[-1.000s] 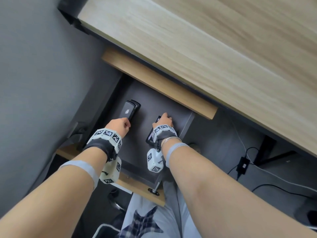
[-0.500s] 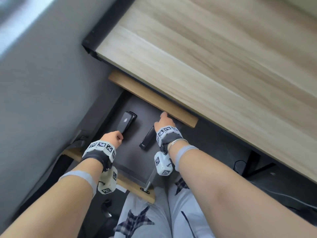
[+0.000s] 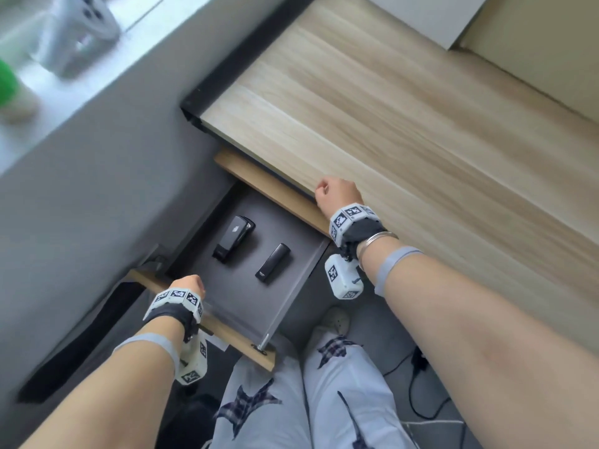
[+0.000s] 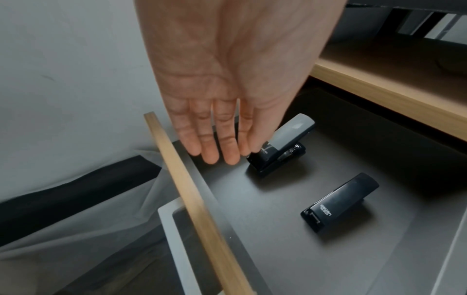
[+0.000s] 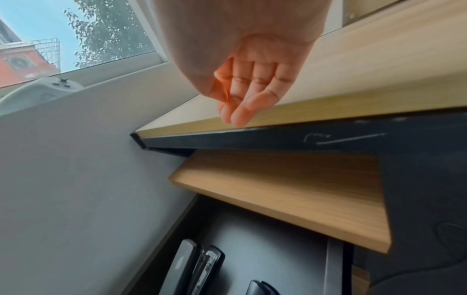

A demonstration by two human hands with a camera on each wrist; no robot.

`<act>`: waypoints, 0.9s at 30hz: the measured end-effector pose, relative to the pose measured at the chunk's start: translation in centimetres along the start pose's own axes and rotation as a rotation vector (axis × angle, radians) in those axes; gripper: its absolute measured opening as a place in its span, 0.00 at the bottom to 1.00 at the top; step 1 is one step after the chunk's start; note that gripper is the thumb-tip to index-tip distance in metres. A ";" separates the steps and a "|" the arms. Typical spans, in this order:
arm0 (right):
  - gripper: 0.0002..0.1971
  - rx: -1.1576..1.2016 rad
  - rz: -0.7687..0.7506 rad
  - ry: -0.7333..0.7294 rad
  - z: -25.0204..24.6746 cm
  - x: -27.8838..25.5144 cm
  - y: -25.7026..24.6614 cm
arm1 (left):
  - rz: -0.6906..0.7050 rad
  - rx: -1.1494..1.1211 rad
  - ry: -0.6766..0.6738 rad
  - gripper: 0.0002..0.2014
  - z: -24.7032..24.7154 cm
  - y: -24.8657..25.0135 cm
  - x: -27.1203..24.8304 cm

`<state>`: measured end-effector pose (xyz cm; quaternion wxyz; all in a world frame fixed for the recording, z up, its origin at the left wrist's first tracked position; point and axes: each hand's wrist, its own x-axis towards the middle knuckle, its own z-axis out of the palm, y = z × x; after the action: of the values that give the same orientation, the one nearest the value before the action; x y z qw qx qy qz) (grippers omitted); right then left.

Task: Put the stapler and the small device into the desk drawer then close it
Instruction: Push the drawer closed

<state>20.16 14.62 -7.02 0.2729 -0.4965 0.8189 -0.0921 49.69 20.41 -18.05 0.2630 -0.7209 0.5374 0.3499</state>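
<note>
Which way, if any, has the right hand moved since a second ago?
Yes. The right hand has left the drawer, where it lay by the small device, and risen to the desk edge.

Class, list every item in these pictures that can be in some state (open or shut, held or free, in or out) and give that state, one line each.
drawer: open, pulled out.
stapler: lying in the drawer, free.
small device: lying in the drawer beside the stapler, apart from it, free.
left hand: open, over the drawer's front edge, holding nothing.
right hand: at the desk top's edge, holding nothing.
</note>
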 end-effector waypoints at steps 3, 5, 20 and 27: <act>0.14 -0.002 0.026 0.073 -0.9 0.7 1.3 | -0.067 0.064 -0.043 0.13 0.9 -0.8 0.0; 0.14 -0.021 0.038 0.093 -1.0 1.1 2.1 | -0.095 0.078 -0.054 0.12 1.8 -1.6 0.0; 0.12 -0.175 -0.021 0.134 0.2 1.8 3.6 | -0.224 -0.023 -0.058 0.05 4.7 -1.5 0.4; 0.11 -0.130 0.014 0.145 -1.0 2.1 5.0 | -0.158 -0.140 -0.008 0.08 3.0 1.4 1.4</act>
<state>15.04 15.09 -9.04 0.1805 -0.4994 0.8442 -0.0725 47.91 21.42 -21.04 0.2410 -0.7761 0.4521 0.3678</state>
